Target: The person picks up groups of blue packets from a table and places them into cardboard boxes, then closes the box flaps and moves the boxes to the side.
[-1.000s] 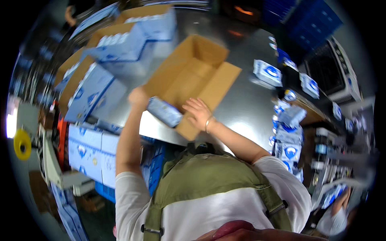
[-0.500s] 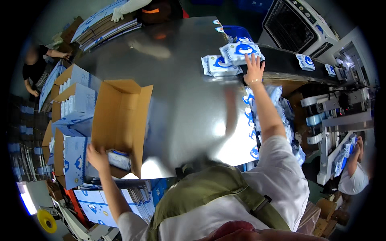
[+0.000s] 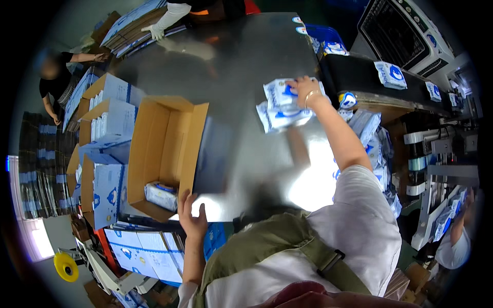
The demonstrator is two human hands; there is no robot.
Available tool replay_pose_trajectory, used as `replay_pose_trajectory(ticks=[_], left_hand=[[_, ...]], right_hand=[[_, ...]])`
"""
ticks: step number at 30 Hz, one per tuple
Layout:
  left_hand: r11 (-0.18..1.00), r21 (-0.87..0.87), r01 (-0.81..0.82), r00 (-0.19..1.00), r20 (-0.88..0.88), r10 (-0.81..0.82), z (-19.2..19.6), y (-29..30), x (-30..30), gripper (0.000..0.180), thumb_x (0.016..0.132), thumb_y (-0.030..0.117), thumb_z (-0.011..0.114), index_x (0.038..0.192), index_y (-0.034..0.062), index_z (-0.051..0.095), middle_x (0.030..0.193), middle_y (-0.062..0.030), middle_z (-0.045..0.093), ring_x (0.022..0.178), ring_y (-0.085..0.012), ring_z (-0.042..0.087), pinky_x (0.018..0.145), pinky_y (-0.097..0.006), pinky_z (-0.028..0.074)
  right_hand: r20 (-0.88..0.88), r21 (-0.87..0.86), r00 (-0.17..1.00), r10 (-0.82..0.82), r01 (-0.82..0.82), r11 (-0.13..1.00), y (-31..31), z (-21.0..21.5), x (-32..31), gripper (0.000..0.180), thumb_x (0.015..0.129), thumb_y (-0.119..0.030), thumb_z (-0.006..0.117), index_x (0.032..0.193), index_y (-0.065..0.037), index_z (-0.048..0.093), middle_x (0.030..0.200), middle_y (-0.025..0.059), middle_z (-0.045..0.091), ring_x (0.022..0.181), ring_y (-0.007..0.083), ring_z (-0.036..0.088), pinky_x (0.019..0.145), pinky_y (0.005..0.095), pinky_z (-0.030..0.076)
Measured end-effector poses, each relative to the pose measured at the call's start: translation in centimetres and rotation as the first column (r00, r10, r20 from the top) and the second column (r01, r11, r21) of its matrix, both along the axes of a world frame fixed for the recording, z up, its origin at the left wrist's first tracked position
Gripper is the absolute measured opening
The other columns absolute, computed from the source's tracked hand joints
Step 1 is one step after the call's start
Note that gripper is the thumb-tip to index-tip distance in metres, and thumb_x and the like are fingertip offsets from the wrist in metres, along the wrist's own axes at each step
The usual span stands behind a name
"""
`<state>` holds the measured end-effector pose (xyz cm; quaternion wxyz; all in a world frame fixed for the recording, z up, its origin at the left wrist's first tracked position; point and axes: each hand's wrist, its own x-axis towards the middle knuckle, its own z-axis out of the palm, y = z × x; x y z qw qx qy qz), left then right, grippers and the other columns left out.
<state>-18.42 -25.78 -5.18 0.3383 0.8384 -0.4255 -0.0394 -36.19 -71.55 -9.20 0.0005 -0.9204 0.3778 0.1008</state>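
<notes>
My right hand (image 3: 308, 91) grips the right end of a white-and-blue soft pack of wipes (image 3: 276, 93) on the metal table. Beneath it, and partly covered, lies a second wipes pack (image 3: 281, 121), nearer to me. My left hand (image 3: 193, 218) is open, fingers apart, by the near right corner of an open cardboard carton (image 3: 163, 133); it holds nothing. Inside that carton, one wipes pack (image 3: 160, 196) rests at the near end.
A dark conveyor belt (image 3: 354, 77) at the right carries spaced packs, including one pack (image 3: 391, 75). Loose packs (image 3: 371, 133) heap below it. Filled cartons (image 3: 110, 123) stand at the left. Flat cardboard (image 3: 136, 31) lies at the far left, near a co-worker's gloved hand (image 3: 153, 32).
My right hand has drawn the two packs off the belt's end toward me on the table. My left hand has moved from the carton's left side to its near right corner.
</notes>
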Motion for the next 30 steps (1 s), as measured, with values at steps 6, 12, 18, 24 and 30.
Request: replay_pose_trajectory(ticks=[6,12,18,24,30], left_hand=[[0.992,0.034,0.124,0.980,-0.158,-0.117,0.1,2.6,-0.3,0.031,0.071,-0.001,0.067,0.101,0.0033,0.060,0.115,-0.0159,0.057,0.106,-0.0335,0.056,0.090,-0.037,0.044],[0.984,-0.006,0.180,0.955,-0.236,-0.176,-2.5,6.5,-1.2,0.034,0.071,-0.001,0.066,0.104,0.0036,0.058,0.107,-0.0156,0.060,0.103,-0.0326,0.057,0.088,-0.035,0.045],[0.874,0.078,0.480,0.872,-0.144,-0.467,-6.0,1.4,-4.1,0.060,0.069,0.014,0.073,0.122,0.0041,0.048,0.129,-0.0203,0.045,0.120,-0.0365,0.043,0.101,-0.043,0.035],[0.735,0.493,0.466,0.832,0.038,-0.554,-8.6,-3.7,-7.3,0.099,0.065,0.031,0.077,0.143,0.0101,0.019,0.147,-0.0242,0.009,0.137,-0.0414,0.006,0.109,-0.056,0.008],[0.778,0.459,0.430,0.786,0.234,-0.572,-12.4,-6.7,-7.8,0.104,0.066,0.037,0.076,0.145,0.0103,0.014,0.149,-0.0228,0.007,0.139,-0.0381,0.003,0.108,-0.059,0.002]], right_hand=[[0.418,-0.158,0.895,0.156,-0.097,0.983,23.3,-5.8,-8.4,0.077,0.064,-0.011,0.067,0.135,-0.022,0.040,0.136,0.0238,0.037,0.127,0.0405,0.035,0.103,0.0502,0.030],[0.362,0.024,0.921,0.146,-0.166,0.986,33.3,-4.0,-6.8,0.096,0.051,-0.030,0.082,0.136,-0.023,0.038,0.137,0.0241,0.035,0.128,0.0403,0.033,0.106,0.0530,0.023],[0.098,0.614,0.994,-0.047,-0.023,0.789,19.4,-3.5,0.6,0.103,0.047,-0.040,0.085,0.135,-0.013,0.040,0.132,0.0183,0.047,0.123,0.0330,0.044,0.103,0.0389,0.035],[0.226,0.696,0.972,-0.060,-0.118,0.708,16.8,-5.2,1.4,0.100,0.048,-0.039,0.084,0.135,-0.011,0.041,0.129,0.0185,0.050,0.119,0.0329,0.049,0.101,0.0367,0.038],[0.236,0.575,0.963,-0.127,-0.033,0.817,16.9,-6.8,-1.9,0.090,0.054,-0.051,0.075,0.129,-0.009,0.050,0.126,0.0201,0.052,0.117,0.0335,0.050,0.099,0.0366,0.039]])
